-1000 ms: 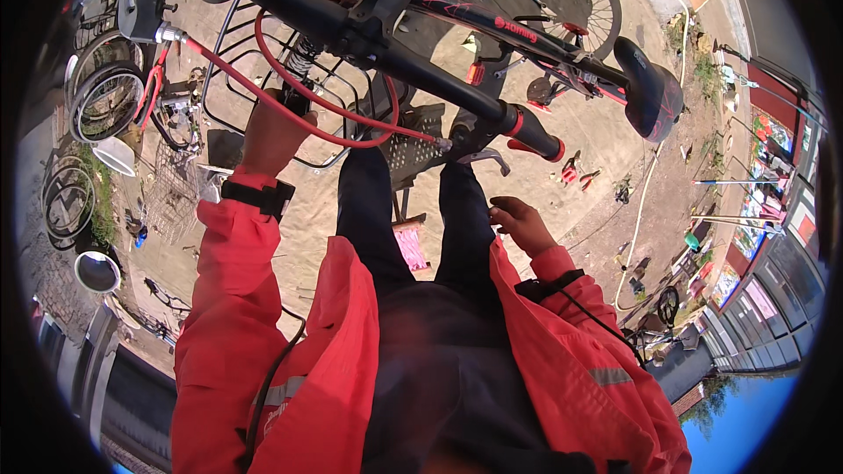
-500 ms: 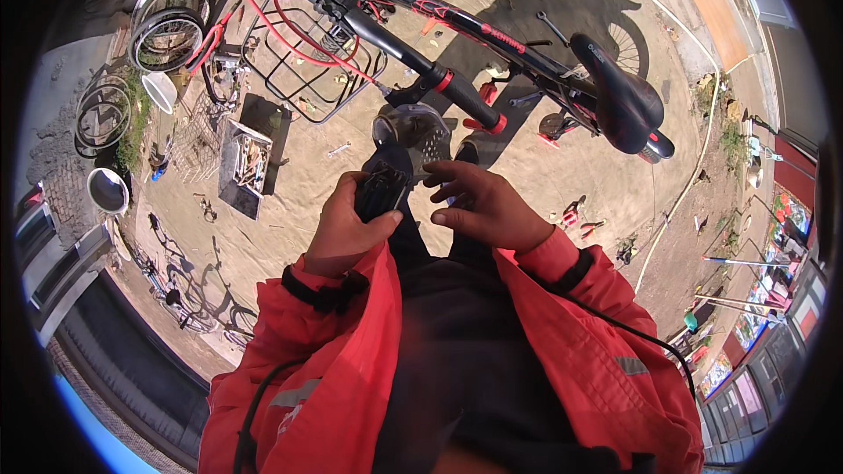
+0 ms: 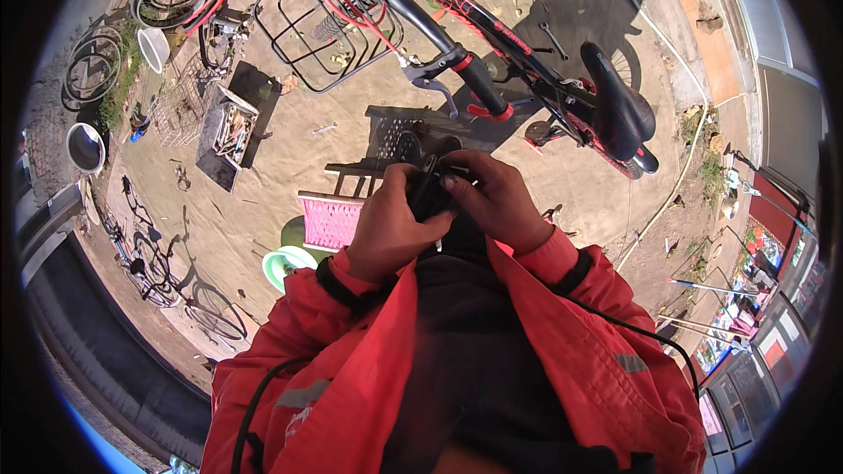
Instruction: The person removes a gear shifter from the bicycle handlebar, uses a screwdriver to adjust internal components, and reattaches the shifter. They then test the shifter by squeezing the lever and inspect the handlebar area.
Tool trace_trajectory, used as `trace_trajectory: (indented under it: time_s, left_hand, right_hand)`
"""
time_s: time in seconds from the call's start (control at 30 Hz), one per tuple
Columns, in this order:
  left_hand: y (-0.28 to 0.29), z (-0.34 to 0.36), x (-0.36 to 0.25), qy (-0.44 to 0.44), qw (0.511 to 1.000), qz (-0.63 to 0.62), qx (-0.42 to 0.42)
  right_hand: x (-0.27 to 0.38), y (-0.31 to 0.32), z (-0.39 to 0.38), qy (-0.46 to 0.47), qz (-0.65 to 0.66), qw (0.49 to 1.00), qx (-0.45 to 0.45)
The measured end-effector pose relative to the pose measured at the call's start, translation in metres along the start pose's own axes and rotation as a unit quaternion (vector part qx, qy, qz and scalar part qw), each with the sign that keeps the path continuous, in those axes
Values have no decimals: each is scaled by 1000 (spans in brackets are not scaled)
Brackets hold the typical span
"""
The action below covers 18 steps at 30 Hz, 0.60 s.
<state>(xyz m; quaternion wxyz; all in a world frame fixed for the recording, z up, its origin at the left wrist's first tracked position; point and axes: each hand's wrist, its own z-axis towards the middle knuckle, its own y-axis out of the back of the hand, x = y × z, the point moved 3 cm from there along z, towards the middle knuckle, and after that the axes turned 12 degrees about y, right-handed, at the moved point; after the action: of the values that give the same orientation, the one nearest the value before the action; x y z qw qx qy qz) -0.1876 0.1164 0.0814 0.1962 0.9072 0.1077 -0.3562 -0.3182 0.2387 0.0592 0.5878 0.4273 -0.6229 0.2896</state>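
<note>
Black object: in front of the person's body, between both hands; exact kind cannot be told. The black object [image 3: 427,198] is partly covered by fingers.
Long axis: appears to run away from the body, roughly toward the handlebar [image 3: 417,19]; tilt unclear.
Left hand: the left hand [image 3: 386,218] is wrapped round the object's left side, thumb along the near end, holding it.
Right hand: the right hand [image 3: 505,202] has thumb and fingers drawn narrow at the far end; whether they pinch a part cannot be told.
Handlebar grip: ahead and slightly right, apart from both hands; the right is nearer the grip [image 3: 483,88].
</note>
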Motion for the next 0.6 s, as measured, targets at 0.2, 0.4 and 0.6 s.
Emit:
trace_trajectory:
  time_s: [0.2, 0.4, 0.6]
  left_hand:
    - [5, -5, 18, 54, 995, -63, 60]
    - [-23, -12, 18, 47, 992, -119, 8]
    - [-84, -19, 2, 23, 993, -78, -84]
  right_hand:
    - [1, -10, 5, 20, -49, 998, 34]
    - [-5, 11, 5, 17, -64, 993, 100]
    - [-25, 62, -1, 78, -93, 982, 144]
